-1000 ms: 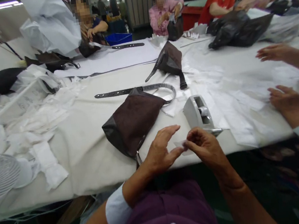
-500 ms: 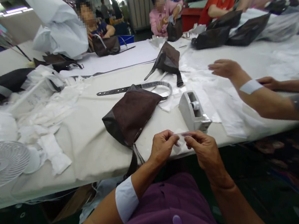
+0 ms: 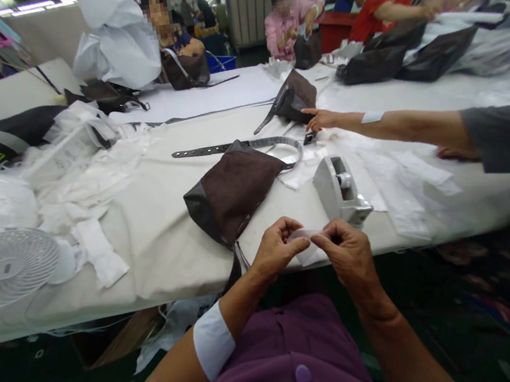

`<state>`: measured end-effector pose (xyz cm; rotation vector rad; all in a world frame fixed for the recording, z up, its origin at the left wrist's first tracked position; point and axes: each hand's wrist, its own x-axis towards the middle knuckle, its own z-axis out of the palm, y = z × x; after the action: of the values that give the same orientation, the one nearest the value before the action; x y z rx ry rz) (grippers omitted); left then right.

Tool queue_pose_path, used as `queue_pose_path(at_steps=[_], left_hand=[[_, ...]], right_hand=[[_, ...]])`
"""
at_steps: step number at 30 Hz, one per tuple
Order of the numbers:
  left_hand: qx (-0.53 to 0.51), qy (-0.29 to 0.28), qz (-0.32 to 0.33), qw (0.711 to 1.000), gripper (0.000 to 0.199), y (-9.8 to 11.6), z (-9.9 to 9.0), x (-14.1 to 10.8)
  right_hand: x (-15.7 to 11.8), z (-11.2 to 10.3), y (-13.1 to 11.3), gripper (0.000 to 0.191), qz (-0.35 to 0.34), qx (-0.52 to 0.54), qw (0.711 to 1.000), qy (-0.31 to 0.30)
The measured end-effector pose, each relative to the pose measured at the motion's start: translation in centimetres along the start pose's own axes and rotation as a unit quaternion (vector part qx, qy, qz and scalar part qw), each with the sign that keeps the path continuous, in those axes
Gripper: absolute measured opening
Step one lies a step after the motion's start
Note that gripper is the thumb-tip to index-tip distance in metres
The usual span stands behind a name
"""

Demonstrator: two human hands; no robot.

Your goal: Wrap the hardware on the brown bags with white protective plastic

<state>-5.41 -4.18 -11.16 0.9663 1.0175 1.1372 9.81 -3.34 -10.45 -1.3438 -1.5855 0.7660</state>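
My left hand and my right hand are close together above the table's front edge. Both are closed, pinching a small thin whitish translucent piece between thumbs and fingers; its exact kind is unclear. Just beyond my right hand stands a grey tape dispenser. A dark brown handbag with blackish ends lies on its side beyond my left hand. Its holed strap stretches out behind it, and part of the strap is wrapped in pale material.
A co-worker's hand reaches in from the right to a second brown bag. A white fan and white wrapping scraps lie left. Several dark bags lie at the back right; other people work across the table.
The co-worker's arm has stretched left to the second bag. My fingers have shifted slightly on the whitish piece, and more of it shows. The view has turned a little left.
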Motion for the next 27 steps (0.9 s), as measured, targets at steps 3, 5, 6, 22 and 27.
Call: queue_pose_path(at_steps=[3,5,6,22,27], left_hand=[[-0.052,-0.06,-0.033,0.996,0.039,1.0,-1.1,0.0],[-0.071,-0.103,-0.078,0.989,0.041,1.4,-1.7,0.0],[-0.075,-0.119,-0.098,0.985,0.042,1.5,-1.9,-0.1],[0.023,-0.135,-0.072,0.988,0.021,3.9,-2.0,-1.0],[0.024,-0.011,0.004,1.0,0.02,3.6,-1.7,-1.5]], right_hand=[[0.2,-0.4,-1.2,0.027,-0.045,-0.03,0.998,-0.036],[0.4,-0.7,-1.8,0.026,-0.079,-0.037,0.993,-0.075],[0.5,-0.9,-2.0,0.025,-0.093,-0.039,0.99,-0.095],[1.8,-1.8,-3.7,0.023,-0.049,0.028,0.973,-0.224],[1.5,-1.0,-3.2,0.019,-0.02,0.115,0.987,-0.109]])
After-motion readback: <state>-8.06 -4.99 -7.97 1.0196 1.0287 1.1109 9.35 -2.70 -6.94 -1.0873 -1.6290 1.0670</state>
